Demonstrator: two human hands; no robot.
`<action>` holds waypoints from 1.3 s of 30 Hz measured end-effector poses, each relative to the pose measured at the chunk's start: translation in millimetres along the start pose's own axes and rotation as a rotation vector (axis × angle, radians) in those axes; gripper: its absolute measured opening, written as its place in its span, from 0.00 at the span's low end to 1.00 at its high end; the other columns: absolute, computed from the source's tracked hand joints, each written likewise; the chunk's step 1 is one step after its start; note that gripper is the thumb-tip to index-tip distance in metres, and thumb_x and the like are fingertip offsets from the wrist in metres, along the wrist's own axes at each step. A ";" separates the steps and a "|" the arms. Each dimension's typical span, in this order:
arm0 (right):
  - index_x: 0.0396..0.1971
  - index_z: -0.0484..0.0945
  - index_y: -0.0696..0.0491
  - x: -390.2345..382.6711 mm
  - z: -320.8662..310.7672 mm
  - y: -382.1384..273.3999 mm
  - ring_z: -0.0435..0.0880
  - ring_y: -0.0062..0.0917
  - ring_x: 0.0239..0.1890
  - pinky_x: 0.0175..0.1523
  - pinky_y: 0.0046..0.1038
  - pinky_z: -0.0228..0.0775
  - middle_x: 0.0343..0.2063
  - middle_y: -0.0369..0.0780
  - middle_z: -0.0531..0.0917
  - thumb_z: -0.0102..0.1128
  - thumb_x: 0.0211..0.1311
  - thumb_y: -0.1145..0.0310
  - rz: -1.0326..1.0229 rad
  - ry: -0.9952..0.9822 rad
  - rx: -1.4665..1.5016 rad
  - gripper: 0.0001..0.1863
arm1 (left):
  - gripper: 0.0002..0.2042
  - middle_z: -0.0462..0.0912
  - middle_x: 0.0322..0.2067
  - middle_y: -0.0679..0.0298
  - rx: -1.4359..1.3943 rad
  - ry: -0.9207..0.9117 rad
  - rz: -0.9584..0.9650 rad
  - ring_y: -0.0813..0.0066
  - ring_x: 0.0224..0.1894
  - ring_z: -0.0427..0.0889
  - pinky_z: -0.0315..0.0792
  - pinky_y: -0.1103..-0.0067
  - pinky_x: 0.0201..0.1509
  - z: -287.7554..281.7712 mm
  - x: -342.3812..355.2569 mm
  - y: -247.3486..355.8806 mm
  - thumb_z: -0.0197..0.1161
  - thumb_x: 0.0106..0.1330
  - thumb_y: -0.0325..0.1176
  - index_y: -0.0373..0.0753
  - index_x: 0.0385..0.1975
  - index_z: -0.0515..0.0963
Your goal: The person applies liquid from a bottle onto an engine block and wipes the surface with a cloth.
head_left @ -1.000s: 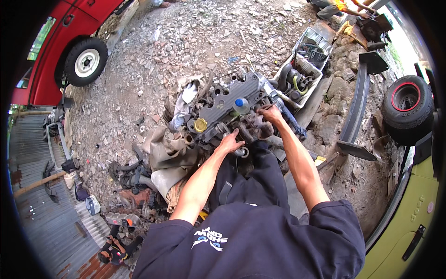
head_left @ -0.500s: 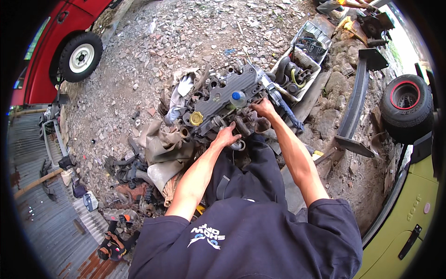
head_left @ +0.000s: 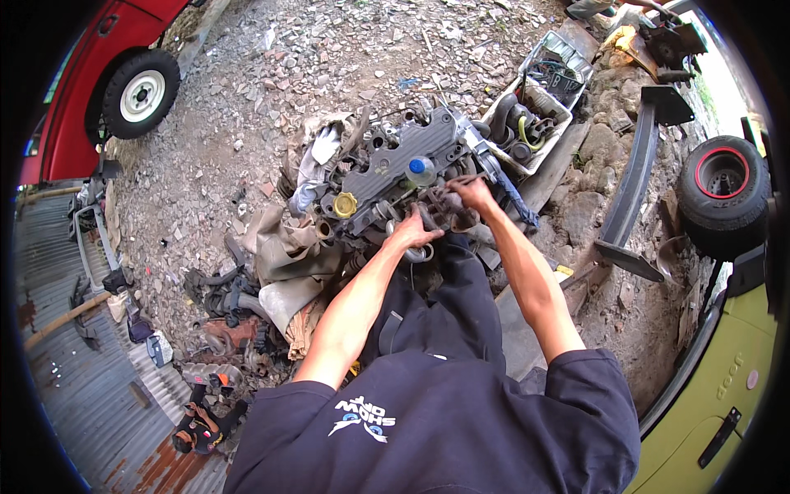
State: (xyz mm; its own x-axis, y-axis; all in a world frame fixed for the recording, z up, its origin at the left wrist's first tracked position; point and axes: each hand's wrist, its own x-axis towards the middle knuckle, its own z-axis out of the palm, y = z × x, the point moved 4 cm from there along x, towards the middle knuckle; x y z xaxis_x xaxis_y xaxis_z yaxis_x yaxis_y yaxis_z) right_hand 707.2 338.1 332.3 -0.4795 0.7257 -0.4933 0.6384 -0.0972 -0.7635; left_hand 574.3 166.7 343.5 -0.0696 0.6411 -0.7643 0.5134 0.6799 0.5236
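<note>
Before me a car engine [head_left: 401,153] with a long grey cover lies on the ground. A yellow filler cap [head_left: 345,204] sits at the cover's left end. On its near side stands a clear plastic bottle [head_left: 420,170] with a blue cap. Along the engine's near edge is a brown, branched metal manifold [head_left: 437,209]. My left hand [head_left: 414,232] grips its left end, fingertips partly hidden. My right hand [head_left: 472,194] is closed round its right end. A rounded metal pipe end [head_left: 418,253] shows just under my left hand.
White crates [head_left: 547,123] of parts stand beyond the engine at right, near a long steel beam [head_left: 632,177] and a spare wheel [head_left: 722,179]. Left lie white gloves [head_left: 327,144], tan cloth [head_left: 284,255] and dark loose parts [head_left: 226,288]. A red vehicle [head_left: 74,99] stands far left.
My left hand has moved slightly right and up along the engine's near edge. My right hand has shifted a little right, and the brown manifold appears turned between them.
</note>
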 end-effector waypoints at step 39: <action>0.38 0.85 0.59 -34.1 2.9 -17.7 0.82 0.19 0.28 0.34 0.22 0.75 0.27 0.39 0.86 0.60 0.61 0.65 -0.066 -0.012 0.146 0.13 | 0.55 0.26 0.69 0.34 0.033 -0.133 -0.139 0.36 0.73 0.30 0.30 0.52 0.72 18.9 20.1 11.1 0.58 0.64 0.52 0.52 0.66 0.11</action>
State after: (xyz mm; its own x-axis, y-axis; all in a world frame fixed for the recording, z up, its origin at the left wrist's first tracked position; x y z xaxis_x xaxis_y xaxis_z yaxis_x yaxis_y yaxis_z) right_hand 710.5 313.1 361.5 -0.5255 0.7257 -0.4441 0.5111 -0.1480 -0.8467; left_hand 594.7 180.4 326.8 -0.0293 0.4872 -0.8728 0.5350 0.7452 0.3980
